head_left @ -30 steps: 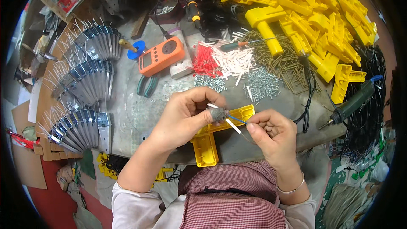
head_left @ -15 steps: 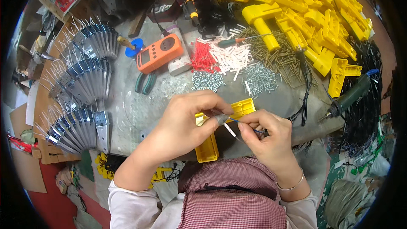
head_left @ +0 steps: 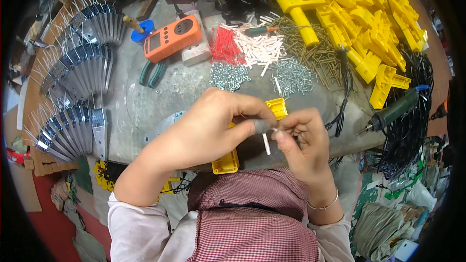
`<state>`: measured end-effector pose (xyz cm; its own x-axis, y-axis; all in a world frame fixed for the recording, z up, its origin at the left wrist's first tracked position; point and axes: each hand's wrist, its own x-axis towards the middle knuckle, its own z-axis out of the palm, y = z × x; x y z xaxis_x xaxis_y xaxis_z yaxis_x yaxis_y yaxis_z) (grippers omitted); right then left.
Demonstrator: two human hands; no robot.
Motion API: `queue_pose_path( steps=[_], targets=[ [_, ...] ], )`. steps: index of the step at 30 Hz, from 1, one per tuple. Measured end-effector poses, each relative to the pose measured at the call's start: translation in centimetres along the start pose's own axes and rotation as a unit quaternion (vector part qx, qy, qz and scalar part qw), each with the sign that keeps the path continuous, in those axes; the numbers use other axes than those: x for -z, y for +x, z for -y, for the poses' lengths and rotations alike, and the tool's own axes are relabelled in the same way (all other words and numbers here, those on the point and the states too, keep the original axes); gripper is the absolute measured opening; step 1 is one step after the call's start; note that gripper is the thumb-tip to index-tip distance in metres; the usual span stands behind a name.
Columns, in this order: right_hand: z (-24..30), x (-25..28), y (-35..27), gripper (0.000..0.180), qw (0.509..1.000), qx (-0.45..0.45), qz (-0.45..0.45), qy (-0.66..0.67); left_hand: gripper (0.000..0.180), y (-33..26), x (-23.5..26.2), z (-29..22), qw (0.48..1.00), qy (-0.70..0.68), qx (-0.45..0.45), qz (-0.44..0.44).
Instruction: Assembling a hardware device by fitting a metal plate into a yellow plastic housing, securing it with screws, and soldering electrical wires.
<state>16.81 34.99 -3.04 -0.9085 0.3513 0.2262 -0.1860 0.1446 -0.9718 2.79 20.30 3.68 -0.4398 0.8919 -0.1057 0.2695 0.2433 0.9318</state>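
Grey metal worktop [head_left: 145, 111], rounded near edge, crowded with stock.

Heap of yellow moulded plastic housings [head_left: 369, 14], far right corner; the largest item present.

Three fans of grey metal brackets with wire prongs [head_left: 77, 73], along the left edge.

Orange handheld meter [head_left: 172, 39], far left of centre, green-handled pliers [head_left: 153, 73] just beside it.

Dark green rotary tool [head_left: 391, 111], right edge, over a tangle of black cable.

Piles of red and white plastic plugs [head_left: 252, 48] and silver screws [head_left: 230, 75], centre, well apart from the hands.

Yellow oblong plastic housing [head_left: 225, 162], near edge, directly under both hands and partly hidden by them. Judged light, rigid, smooth-sided; best taken by its long edges.

Left hand [head_left: 213, 126]: grip closed, dark-tipped thumb and forefinger pinching a small metal part; what it is cannot be told.

Right hand [head_left: 303, 140]: grip closed, fingertips meeting the left at the same part.

White slender plastic plug [head_left: 265, 143], hanging below the meeting fingertips. Judged very light, slightly flexible, easily dropped; best pinched near its upper end.
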Motion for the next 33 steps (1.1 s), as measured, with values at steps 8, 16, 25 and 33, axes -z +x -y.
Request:
queue_pose_path(
  steps=[8,16,25,33],
  targets=[
    [-0.1,0.2,1.1,0.017,0.984,0.113,0.007,-0.138,0.025,-1.7,-1.2,1.5,0.993,-0.091,0.077,-0.014],
    [-0.5,-0.3,1.0,0.017,0.995,0.095,-0.021,-0.007,0.019,-1.8,-2.1,2.3,0.988,-0.134,0.026,-0.066],
    [1.1,-0.1,1.5,0.015,0.99,0.072,0.031,-0.115,0.018,-2.4,-1.8,2.5,0.98,-0.167,0.014,-0.104],
    [-0.1,-0.8,1.2,0.014,0.997,0.048,-0.024,0.062,0.016,-2.2,-2.2,1.2,0.993,-0.1,0.013,-0.066]
  ],
)
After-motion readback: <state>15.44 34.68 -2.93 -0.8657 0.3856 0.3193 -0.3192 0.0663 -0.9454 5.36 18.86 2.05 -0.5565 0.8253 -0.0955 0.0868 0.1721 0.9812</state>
